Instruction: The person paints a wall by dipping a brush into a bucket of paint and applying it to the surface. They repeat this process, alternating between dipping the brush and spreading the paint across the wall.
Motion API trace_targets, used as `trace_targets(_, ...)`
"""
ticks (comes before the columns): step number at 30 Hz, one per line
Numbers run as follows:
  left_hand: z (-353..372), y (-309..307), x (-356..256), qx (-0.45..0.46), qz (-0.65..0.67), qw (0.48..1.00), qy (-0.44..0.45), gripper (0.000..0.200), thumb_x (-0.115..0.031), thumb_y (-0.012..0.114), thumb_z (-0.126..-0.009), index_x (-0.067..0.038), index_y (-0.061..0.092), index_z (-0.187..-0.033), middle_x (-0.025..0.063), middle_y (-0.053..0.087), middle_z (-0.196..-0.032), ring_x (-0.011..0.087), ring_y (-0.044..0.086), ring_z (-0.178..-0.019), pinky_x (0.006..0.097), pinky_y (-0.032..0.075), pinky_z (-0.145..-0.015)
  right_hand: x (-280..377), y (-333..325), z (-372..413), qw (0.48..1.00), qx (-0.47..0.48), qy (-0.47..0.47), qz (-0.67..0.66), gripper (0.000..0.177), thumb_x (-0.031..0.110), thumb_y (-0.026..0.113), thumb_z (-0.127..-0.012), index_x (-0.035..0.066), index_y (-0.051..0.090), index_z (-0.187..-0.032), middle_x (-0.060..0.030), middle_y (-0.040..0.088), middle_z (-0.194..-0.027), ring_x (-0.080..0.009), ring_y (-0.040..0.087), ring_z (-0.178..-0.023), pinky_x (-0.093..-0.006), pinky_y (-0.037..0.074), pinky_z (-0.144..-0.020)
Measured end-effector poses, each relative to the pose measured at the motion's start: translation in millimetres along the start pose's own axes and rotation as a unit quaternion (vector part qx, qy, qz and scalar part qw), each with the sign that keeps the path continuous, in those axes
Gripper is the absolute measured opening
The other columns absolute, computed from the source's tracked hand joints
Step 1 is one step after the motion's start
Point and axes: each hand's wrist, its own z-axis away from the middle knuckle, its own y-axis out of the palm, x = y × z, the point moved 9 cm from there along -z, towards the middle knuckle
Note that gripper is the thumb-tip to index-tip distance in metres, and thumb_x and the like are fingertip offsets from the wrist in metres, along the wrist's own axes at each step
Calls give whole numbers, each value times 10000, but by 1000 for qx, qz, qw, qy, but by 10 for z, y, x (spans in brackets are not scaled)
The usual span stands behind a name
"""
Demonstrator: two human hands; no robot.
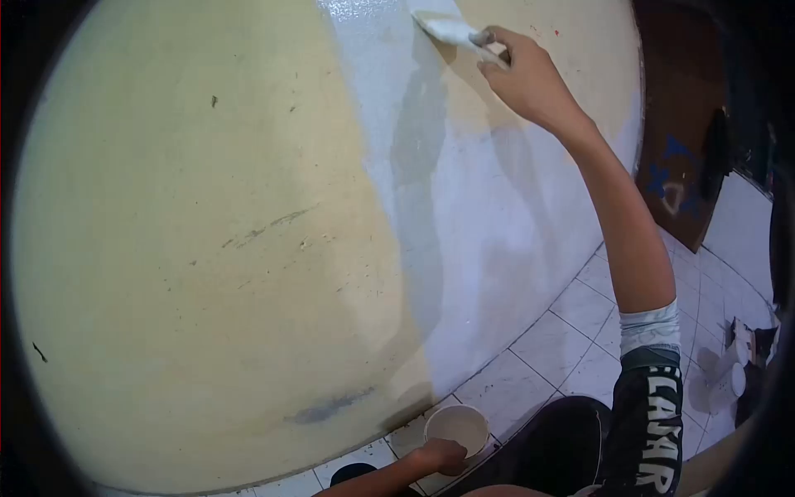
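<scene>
My right hand (pixel 530 79) is raised at the top of the view, fingers closed round the handle of a paintbrush (pixel 451 31). The brush is coated in white paint, and its bristles press against the wall (pixel 207 182). Fresh white paint (pixel 497 199) covers a broad band of this yellowish wall, with a wet, shiny patch near the top. Low down, my left hand (pixel 445 455) grips the rim of a round tub (pixel 464 421) with pale liquid inside. The tub is close to the foot of the wall.
White floor tiles (pixel 546 348) meet the wall's base. A dark rounded object (pixel 571 431) is beside the tub. At right stand a brown door (pixel 683 124) with blue marks and a white container (pixel 729 381) among clutter. Dark scuffs (pixel 331 406) mark the lower wall.
</scene>
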Motion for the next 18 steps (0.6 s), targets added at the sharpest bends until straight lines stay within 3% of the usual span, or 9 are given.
trace_targets(5, 135, 83, 53, 6, -2, 1000, 26, 458, -429, 494, -940, -28, 642, -1103, 201, 686, -1032, 377, 653, -1005, 481, 514, -868, 78, -253, 13, 999, 34, 19, 15, 338, 181, 646, -875, 56, 622, -1188, -38, 551, -707, -126, 473, -614, -296, 406, -602)
trace_targets(6, 111, 70, 42, 3, -2, 999, 32, 458, -429, 494, -940, -28, 642, -1103, 201, 686, -1032, 377, 653, -1005, 481, 514, -868, 71, -344, -163, 998, -33, -52, 31, 322, 195, 635, -890, 44, 625, -1175, -24, 542, -694, -96, 446, -567, -275, 386, -528)
trace_targets(7, 110, 63, 55, -3, -4, 999, 36, 460, -428, 491, -942, -26, 640, -1106, 202, 686, -1035, 379, 654, -1005, 481, 515, -869, 199, -375, -287, 997, -31, -54, 34, 322, 195, 635, -890, 44, 625, -1175, -24, 542, -694, -96, 446, -567, -275, 386, -528)
trace_targets(9, 165, 50, 77, -7, -5, 999, 40, 461, -427, 487, -944, -24, 638, -1110, 203, 686, -1039, 381, 654, -1005, 481, 516, -870, 352, -470, -532, 999, -10, 18, 51, 270, 145, 611, -880, 76, 676, -1132, -85, 590, -666, -129, 482, -507, -308, 368, -446)
trace_targets(11, 253, -41, 102, -18, 3, 1000, 21, 406, -319, 486, -878, -19, 700, -1048, 192, 688, -1104, 354, 665, -1032, 469, 524, -870, 435, -390, -614, 998, 28, 54, 31, 269, 145, 593, -887, 56, 669, -1129, -52, 560, -644, -123, 469, -508, -298, 362, -444)
trace_targets(13, 231, -19, 148, -22, 7, 1000, 21, 410, -330, 482, -886, -23, 702, -1046, 191, 690, -1098, 355, 665, -1032, 468, 524, -872, 327, -217, -569, 994, 66, 91, 11, 270, 144, 575, -895, 37, 663, -1127, -19, 530, -623, -116, 456, -508, -288, 356, -442)
trace_targets(15, 255, 3, 160, -26, 12, 999, 22, 415, -341, 478, -894, -27, 704, -1045, 190, 692, -1092, 355, 665, -1031, 467, 523, -873, 74, 1, -402, 997, 46, 40, 39, 312, 199, 618, -906, 30, 628, -1169, -26, 548, -696, -81, 435, -535, -271, 363, -462)
trace_targets(16, 300, -45, 153, -37, 16, 999, 23, 410, -339, 477, -896, -31, 706, -1040, 191, 694, -1085, 355, 667, -1027, 469, 523, -870, 120, 53, -270, 998, 27, -54, 26, 329, 215, 607, -916, 16, 625, -1177, -26, 535, -682, -72, 408, -496, -272, 330, -405)
trace_targets(18, 343, -74, 148, -49, 21, 998, 28, 405, -337, 476, -898, -35, 708, -1035, 192, 695, -1079, 356, 668, -1023, 472, 523, -867, -35, 161, 157, 996, 74, 13, 37, 325, 201, 617, -912, 15, 627, -1178, -29, 534, -686, -82, 456, -557, -276, 384, -480)
